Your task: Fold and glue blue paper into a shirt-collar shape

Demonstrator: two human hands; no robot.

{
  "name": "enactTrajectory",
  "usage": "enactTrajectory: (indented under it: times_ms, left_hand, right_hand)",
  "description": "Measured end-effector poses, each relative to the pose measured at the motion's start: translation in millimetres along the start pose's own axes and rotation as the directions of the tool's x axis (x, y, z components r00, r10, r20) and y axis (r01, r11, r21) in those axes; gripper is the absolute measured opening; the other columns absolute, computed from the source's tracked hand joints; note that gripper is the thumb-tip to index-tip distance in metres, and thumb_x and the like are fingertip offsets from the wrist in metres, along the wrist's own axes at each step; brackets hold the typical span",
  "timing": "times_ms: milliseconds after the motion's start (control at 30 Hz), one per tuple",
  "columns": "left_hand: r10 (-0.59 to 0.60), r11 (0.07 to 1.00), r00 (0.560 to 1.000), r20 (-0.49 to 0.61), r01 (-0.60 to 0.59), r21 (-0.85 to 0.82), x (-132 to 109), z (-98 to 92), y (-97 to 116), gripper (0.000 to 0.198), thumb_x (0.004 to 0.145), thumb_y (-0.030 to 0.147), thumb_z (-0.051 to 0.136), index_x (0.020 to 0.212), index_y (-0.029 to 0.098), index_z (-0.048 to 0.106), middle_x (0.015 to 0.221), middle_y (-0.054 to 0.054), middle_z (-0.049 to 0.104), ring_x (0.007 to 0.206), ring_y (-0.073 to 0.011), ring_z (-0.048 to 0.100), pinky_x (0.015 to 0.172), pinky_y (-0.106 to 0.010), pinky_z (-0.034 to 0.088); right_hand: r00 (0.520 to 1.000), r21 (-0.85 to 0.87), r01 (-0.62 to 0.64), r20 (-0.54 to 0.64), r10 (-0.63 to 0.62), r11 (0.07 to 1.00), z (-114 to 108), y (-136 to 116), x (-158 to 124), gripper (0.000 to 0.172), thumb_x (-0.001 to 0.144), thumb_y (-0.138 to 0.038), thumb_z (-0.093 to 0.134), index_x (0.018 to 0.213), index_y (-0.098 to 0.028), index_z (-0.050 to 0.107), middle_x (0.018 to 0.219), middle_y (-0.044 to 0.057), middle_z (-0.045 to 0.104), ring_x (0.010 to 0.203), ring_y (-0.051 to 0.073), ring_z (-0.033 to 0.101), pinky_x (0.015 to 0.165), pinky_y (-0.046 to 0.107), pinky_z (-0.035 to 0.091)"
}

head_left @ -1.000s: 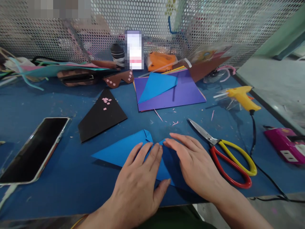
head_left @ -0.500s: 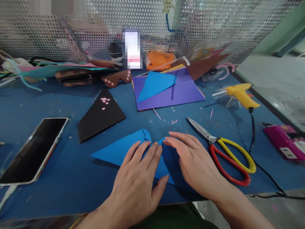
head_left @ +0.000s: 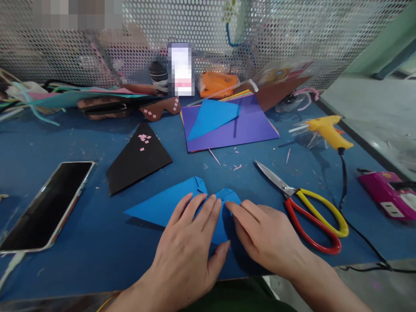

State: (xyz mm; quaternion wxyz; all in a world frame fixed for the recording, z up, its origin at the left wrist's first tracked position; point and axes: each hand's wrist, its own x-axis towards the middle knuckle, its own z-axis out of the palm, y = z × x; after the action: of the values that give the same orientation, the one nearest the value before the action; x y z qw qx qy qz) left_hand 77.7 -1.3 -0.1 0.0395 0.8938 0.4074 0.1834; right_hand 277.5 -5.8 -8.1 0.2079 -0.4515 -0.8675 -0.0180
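Observation:
A folded sheet of blue paper [head_left: 159,199] lies on the blue table, with a long point to the left and small pleated folds along its top edge. My left hand [head_left: 191,238] rests flat over its middle, fingers stretched out, thumb apart. On the right part of the paper, my right hand [head_left: 263,236] presses at the folded flap with its index finger, the other fingers bent and close together. My palms hide much of the paper's lower side. To the right of my right hand lie scissors [head_left: 286,188] with one red and one yellow handle.
Black card [head_left: 138,167] with pink paper squares and a phone [head_left: 48,203] lie left. Behind are brown mask-shaped paper [head_left: 162,109] and purple sheets [head_left: 253,125] under another blue piece [head_left: 212,116]. A yellow glue gun [head_left: 328,130] and magenta power box [head_left: 386,193] stand right.
My right hand has moved slightly down, its fingers now more bent. The right flap of the blue paper, raised and mostly covered before, now lies flatter with its top folds showing. My left hand stays put.

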Motion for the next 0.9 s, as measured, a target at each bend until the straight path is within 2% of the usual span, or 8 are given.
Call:
enactTrajectory:
  times_ms: [133, 400, 900]
  left_hand:
    - [0.002, 1.0, 1.0, -0.003, -0.002, 0.001, -0.4, 0.7, -0.4, 0.052, 0.092, 0.04, 0.053, 0.137, 0.013, 0.058, 0.138, -0.006, 0.063, 0.126, -0.0278, 0.054, 0.112, -0.047, 0.037]
    - [-0.018, 1.0, 1.0, 0.01, 0.018, -0.016, -2.9, 4.6, -2.0, 0.055, 0.093, 0.039, 0.052, 0.141, 0.014, 0.053, 0.144, -0.004, 0.058, 0.132, -0.0265, 0.049, 0.117, -0.044, 0.03]
    - [0.019, 1.0, 1.0, -0.022, -0.02, -0.01, -0.3, 2.8, -3.9, 0.054, 0.092, 0.039, 0.054, 0.138, 0.011, 0.056, 0.138, -0.007, 0.063, 0.126, -0.0281, 0.055, 0.111, -0.045, 0.038]
  right_hand:
    - [0.999, -0.08, 0.046, 0.005, -0.046, 0.996, 4.5, -0.5, -2.5, 0.034, 0.098, -0.015, 0.036, 0.119, -0.005, 0.06, 0.078, 0.006, 0.064, 0.059, 0.018, 0.056, 0.051, 0.033, 0.046]
    - [0.995, -0.085, 0.07, 0.08, -0.063, 0.994, 5.7, 1.2, -1.8, 0.037, 0.098, -0.015, 0.033, 0.125, -0.005, 0.056, 0.078, 0.006, 0.064, 0.059, 0.019, 0.059, 0.053, 0.034, 0.048]
    - [0.991, -0.089, 0.089, 0.113, -0.078, 0.992, 4.3, 2.4, -2.7, 0.038, 0.097, -0.015, 0.034, 0.125, -0.003, 0.056, 0.078, 0.007, 0.065, 0.059, 0.019, 0.057, 0.052, 0.034, 0.048]
